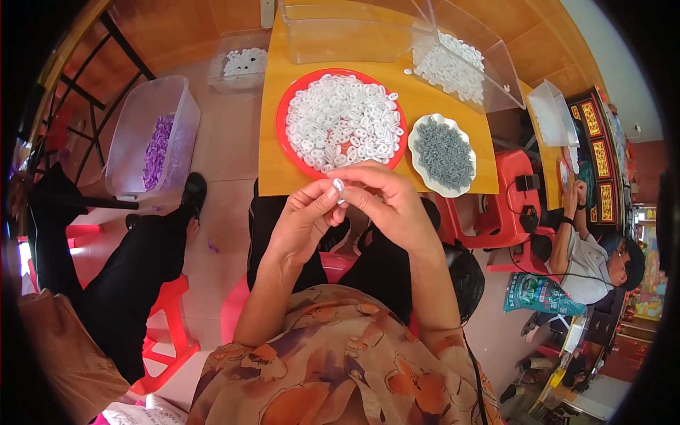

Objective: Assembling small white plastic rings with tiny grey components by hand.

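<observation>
Pinching one small white piece [338, 185] at the near side of a round red tray [292, 159]

In the head view, I put the clock's centre at the small white piece, with 12 o'clock pointing away from the person. The left hand [306, 216] and the right hand [389, 205] meet there, both pinching the piece between thumbs and forefingers; its finer shape is partly hidden by the fingertips.

At 12 o'clock stands the red tray, on a yellow worktop [278, 183]. It carries a wide heap of white oval pieces [347, 106], and a little of its red bottom is visible between them. Near 2 o'clock, a white scalloped dish [416, 161] holds many grey pieces [444, 152]. Farther away, between 1 and 2 o'clock, there is a clear bin [504, 69] with white pieces inside.

Between 9 and 10 o'clock, a translucent box [126, 145] on the floor contains purple pieces [158, 152]. Near 11 o'clock is a smaller tub [221, 79], also with white pieces. Near 8 o'clock appears a neighbour's dark trouser leg [134, 258]. Between 3 and 4 o'clock, another person [591, 263] in a light shirt sits, well apart.
</observation>
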Demonstrator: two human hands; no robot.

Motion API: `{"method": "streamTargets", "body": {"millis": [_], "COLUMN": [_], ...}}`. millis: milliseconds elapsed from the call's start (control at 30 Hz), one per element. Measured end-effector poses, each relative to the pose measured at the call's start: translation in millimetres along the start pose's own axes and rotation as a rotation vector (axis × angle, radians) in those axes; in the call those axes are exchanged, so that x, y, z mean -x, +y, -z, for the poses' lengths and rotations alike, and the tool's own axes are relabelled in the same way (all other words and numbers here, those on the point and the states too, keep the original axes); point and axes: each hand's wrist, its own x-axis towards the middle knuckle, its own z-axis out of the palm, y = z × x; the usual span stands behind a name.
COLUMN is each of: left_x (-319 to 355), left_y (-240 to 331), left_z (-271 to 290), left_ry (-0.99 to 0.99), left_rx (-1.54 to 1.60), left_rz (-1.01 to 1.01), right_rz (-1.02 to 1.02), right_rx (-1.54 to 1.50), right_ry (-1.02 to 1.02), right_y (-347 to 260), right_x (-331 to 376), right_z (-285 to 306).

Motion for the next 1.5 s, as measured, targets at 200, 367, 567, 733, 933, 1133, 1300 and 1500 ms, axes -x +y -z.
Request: {"method": "streamTargets", "body": {"millis": [200, 367, 567, 733, 933, 1133, 1300, 1500], "left_x": [0.9, 3.4, -4.3, -19.2, -20.9, -8.5, -1.7, 2.7], "left_y": [-7.9, -8.3, -27.6, -44.5, -30.2, -3.5, -1.0, 0.0], "left_z": [4.7, 1.3, 0.3, 4.8, 23.2, 10.8, 4.7, 1.1], "left_ry": [-0.018, -0.036, 0.058, 0.135, 0.063, -0.021, -0.062, -0.088], "left_rx": [0.011, -0.102, -0.052, 0.262, 0.389, 0.488, 0.471, 0.457], "left_rz": [0.020, -0.027, 0.024, 0.106, 0.069, -0.062, -0.058, -0.101], "right_rz": [-0.089, -0.162, -0.150, -0.137, -0.313, -0.427, -0.555, -0.514], "right_rx": [-0.135, -0.461, -0.287, -0.395, -0.538, -0.555, -0.284, 0.343], "right_ry": [-0.063, 0.155, 0.276, 0.541, 0.675, 0.591, 0.421, 0.332], "right_y": [2.6, 4.8, 25.0, 53.7, 143.5, 174.0, 230.0, 313.8], "right_x": [5.7, 9.2, -2.7, 0.8, 63.8, 101.8, 107.2, 105.6], "right_z": [5.3, 3.4, -14.1, -28.3, 3.4, 34.9, 50.4, 31.3]}}
